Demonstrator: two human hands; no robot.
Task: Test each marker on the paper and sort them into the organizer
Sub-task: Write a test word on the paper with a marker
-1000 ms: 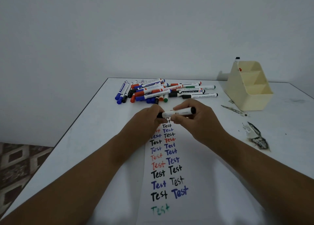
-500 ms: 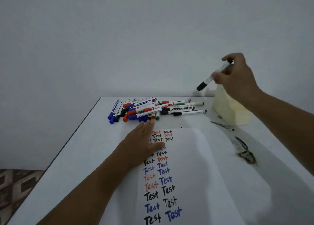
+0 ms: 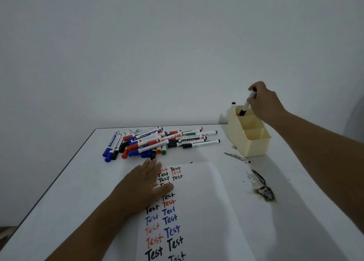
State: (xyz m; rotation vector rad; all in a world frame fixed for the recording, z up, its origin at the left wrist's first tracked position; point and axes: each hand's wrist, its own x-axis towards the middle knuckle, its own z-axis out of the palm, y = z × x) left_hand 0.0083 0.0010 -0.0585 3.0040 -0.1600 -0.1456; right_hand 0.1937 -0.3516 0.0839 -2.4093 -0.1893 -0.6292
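My right hand (image 3: 264, 101) pinches a black-capped marker (image 3: 247, 103), cap down, its tip in the back compartment of the organizer (image 3: 254, 142), beside something red in there. My left hand (image 3: 141, 188) lies flat, fingers straight, on the paper (image 3: 197, 201), holding nothing. I judge the task partly done: the paper carries 2 columns of "Test" scribbles, yet the pile (image 3: 157, 140) by the far edge looks large. I can't count what is already sorted; the organizer's wall hides the back compartment's contents, and the paper's bottom is cut off.
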